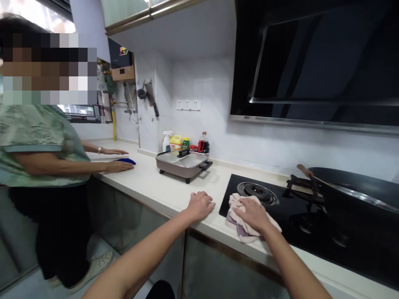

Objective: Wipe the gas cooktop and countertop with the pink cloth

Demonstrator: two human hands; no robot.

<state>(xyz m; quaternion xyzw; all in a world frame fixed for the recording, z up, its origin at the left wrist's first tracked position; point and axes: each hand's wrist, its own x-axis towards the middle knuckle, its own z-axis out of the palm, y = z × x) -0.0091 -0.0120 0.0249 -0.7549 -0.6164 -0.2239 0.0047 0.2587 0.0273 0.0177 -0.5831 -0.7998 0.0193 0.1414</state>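
My right hand (254, 214) presses down on a pink and purple cleaning cloth (245, 236). The cloth lies crumpled over the front left part of the black gas stove (280, 236), close to a burner (257, 189), and hangs partly onto the white counter edge. Resting on the countertop (162, 193) left of the stove is my left hand (200, 205), with its fingers bent but apart and nothing held.
An electric pan with a glass lid (182, 166) stands on the counter, with several cleaning bottles (176, 142) behind it. A wok (358, 203) sits on the right of the stove, below a range hood (318, 62). At left, another person (40, 145) has a hand on a blue cloth (127, 160).
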